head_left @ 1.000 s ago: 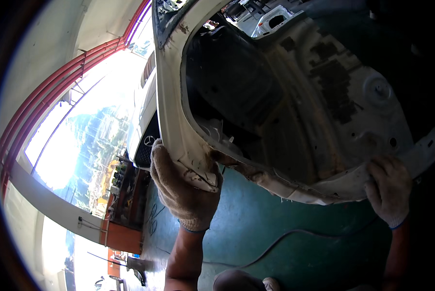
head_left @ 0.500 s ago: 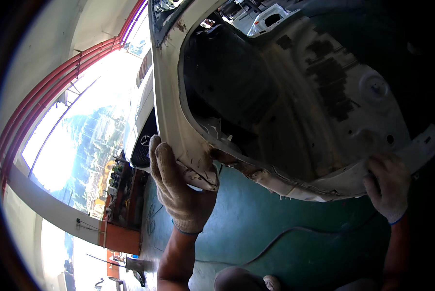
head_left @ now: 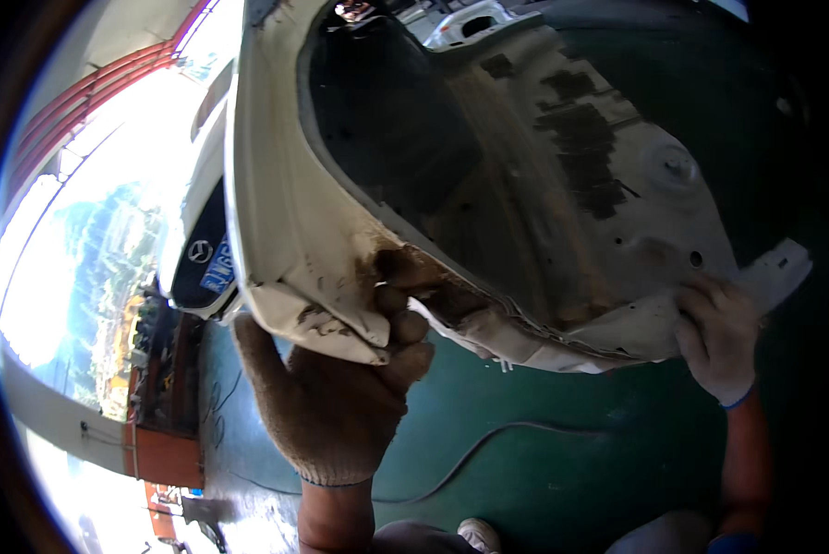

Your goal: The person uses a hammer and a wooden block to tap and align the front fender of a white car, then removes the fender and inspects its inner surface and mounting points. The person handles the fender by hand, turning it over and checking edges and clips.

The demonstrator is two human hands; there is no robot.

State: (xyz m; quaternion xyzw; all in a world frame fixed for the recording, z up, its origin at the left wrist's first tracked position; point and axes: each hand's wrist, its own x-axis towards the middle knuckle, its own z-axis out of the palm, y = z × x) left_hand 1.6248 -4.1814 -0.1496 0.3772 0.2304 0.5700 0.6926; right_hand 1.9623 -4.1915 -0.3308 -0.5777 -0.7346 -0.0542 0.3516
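Observation:
A large cut car body panel (head_left: pixel 280 198), cream-white outside, fills the upper middle. Its inner side is grey with dark patches, and rust (head_left: pixel 433 294) runs along the ragged lower edge. My left hand (head_left: pixel 336 406), in a knitted work glove, is closed around the bent, peeling lower corner, fingers curled up on the right side and thumb on the left. Farther right, my right hand (head_left: pixel 721 342), also gloved, grips the lower edge beside a protruding metal strip (head_left: pixel 784 270). Its fingers lie over the inner face; the thumb is bent below them.
A dark hose (head_left: pixel 470 462) snakes over the green floor (head_left: pixel 562 489) near my shoe (head_left: pixel 479 534). Left of the panel stands a white car (head_left: pixel 179 245). An orange-brown block (head_left: pixel 169 457) is below it, by the bright opening. Another white panel (head_left: pixel 470 23) lies at the back.
My left hand has shifted its hold: its fingers now curl at the right side of the torn corner instead of lying up its left side. The panel sits farther left in view.

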